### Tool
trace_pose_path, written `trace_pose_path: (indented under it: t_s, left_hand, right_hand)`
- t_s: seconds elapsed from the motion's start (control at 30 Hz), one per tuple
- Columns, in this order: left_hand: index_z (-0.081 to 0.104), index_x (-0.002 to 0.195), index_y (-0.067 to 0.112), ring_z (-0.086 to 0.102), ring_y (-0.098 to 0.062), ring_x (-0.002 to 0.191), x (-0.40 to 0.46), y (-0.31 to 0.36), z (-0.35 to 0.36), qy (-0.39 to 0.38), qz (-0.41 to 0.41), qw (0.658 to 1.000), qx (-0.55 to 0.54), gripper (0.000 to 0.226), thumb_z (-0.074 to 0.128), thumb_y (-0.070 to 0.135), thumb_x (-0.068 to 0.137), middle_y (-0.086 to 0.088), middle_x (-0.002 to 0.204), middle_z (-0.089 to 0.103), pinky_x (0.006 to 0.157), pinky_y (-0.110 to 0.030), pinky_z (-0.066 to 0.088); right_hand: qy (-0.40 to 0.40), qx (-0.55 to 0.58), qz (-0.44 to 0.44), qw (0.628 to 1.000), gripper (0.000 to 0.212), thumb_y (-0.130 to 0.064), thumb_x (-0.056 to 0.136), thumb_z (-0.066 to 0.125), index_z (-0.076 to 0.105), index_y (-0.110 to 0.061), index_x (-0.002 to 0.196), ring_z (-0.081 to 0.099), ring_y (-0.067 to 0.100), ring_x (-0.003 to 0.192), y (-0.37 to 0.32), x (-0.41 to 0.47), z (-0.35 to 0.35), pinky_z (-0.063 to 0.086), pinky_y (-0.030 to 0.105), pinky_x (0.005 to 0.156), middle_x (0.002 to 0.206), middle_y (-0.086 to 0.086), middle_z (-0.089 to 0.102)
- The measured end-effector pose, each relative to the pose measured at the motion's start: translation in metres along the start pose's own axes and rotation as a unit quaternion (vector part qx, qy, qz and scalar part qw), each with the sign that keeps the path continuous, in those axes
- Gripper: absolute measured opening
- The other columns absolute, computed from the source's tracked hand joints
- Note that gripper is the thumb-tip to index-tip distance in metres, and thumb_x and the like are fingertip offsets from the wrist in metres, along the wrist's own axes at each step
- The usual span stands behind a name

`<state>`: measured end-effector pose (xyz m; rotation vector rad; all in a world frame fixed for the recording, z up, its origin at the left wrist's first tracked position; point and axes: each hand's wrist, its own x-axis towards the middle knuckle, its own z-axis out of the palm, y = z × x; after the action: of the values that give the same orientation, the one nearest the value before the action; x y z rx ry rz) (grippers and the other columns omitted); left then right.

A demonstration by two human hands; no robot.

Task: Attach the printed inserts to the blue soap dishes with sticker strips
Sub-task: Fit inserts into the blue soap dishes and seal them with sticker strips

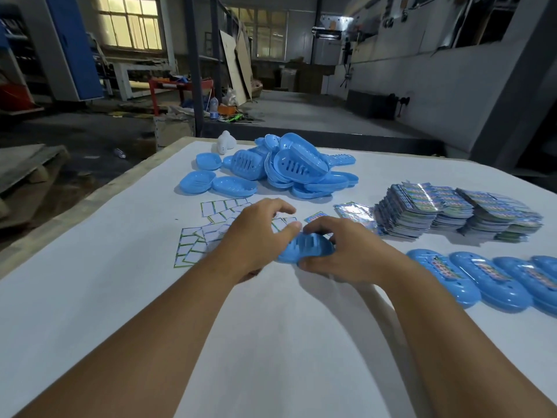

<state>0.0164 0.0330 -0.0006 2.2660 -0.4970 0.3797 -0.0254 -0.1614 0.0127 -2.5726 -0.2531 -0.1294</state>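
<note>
Soap dish (306,248), blue and slotted, sits just above the white table (90,297) between your hands: your left hand (256,236) and right hand (346,251) both curl fingers around its ends, beside the sticker sheets (193,245).

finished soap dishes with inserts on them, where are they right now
Head view: the finished dishes sit in a row at the table's right edge, just nearer than the insert stacks.

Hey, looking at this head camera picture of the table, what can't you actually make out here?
Head view only:
- Blue slotted plastic soap dish: its ends hidden by the left hand and right hand.
- Row of finished blue dishes: cut off by the right edge.
- Stacked glossy printed inserts: print too small to read.
- White sticker sheets: partly behind the left hand.
</note>
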Motion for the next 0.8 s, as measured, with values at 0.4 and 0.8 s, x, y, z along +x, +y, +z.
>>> trace_pose_path:
  t_s: [0.4,0.8]
  left_hand:
    - [0.067,0.111,0.036,0.055,-0.001,0.101,-0.002,0.001,0.002,-0.1,0.02,0.994,0.029,0.021,0.065,0.039,0.09,0.02,0.104,0.063,0.081,-0.021,0.041]
    - [0.07,0.107,0.03,0.06,-0.007,0.098,0.0,0.003,0.004,-0.095,0.014,0.995,0.035,0.017,0.064,0.035,0.092,0.013,0.104,0.067,0.081,-0.023,0.047]
  right_hand:
    - [0.134,-0.063,0.12,0.982,0.041,-0.038,0.095,0.058,0.063,-0.018,0.131,0.057,0.028,0.121,0.023,0.021,0.0,0.041,0.03,0.087,0.129,0.003,0.067]
    - [0.1,-0.105,0.141,0.979,0.031,-0.053,0.085,0.06,0.053,-0.023,0.084,0.05,0.031,0.096,0.029,0.025,0.005,0.043,0.035,0.087,0.099,0.004,0.063]
